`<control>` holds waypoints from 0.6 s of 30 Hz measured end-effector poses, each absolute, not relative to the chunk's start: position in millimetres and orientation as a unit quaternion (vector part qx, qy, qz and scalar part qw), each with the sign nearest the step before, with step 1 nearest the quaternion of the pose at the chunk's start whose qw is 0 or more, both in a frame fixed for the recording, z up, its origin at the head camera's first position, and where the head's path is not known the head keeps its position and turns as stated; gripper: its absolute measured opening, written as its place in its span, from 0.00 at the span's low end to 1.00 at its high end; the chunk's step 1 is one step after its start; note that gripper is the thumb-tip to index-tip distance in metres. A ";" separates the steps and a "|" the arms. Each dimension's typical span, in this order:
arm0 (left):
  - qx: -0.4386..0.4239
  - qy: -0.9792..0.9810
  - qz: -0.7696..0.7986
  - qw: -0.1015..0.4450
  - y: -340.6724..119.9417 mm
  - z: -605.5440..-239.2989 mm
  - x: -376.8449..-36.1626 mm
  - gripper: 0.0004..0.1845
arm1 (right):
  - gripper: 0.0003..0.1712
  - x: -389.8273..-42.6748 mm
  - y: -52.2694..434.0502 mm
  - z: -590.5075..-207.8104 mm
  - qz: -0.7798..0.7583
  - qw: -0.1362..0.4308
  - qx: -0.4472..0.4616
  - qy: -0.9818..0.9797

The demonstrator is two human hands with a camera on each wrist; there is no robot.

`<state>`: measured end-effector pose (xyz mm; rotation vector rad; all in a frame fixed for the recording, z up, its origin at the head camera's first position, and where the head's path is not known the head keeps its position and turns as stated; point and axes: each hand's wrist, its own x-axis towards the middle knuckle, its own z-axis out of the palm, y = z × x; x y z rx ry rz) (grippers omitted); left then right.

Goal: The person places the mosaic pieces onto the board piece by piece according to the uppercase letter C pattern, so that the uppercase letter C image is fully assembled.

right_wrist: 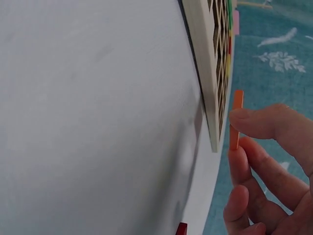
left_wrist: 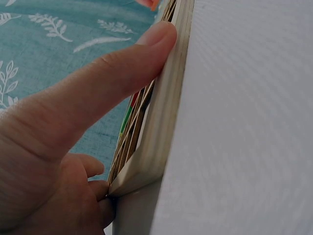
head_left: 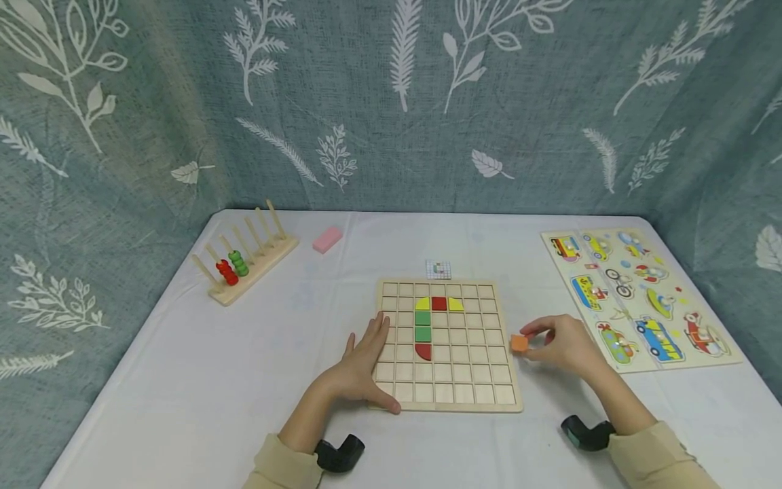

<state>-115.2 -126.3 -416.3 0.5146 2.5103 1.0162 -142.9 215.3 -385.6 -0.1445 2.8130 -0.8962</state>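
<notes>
A wooden grid board lies on the table. Its cells hold two yellow rounded-corner tiles, a red square tile, two green square tiles and a red rounded tile. My left hand rests along the board's left side with fingers extended; its thumb presses on the front rim. Beside the board's right edge, my right hand pinches a thin orange square tile between thumb and fingers. The right wrist view shows this orange tile edge-on, raised off the table.
Behind the board lies a small pattern card. A peg rack with red and green beads stands back left, near a pink block. On the right is a picture puzzle board. A small red piece shows in the right wrist view.
</notes>
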 end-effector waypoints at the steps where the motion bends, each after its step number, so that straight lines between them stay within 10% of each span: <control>1: 0.184 0.894 0.362 0.191 -126.4 -416.3 -115.2 0.73 | 0.18 -142.4 214.0 -384.8 -0.304 0.092 -0.049 0.947; 18: 0.190 0.893 0.361 0.189 -127.0 -415.2 -114.9 0.73 | 0.17 -141.6 190.4 -381.5 -0.333 0.091 -0.061 0.937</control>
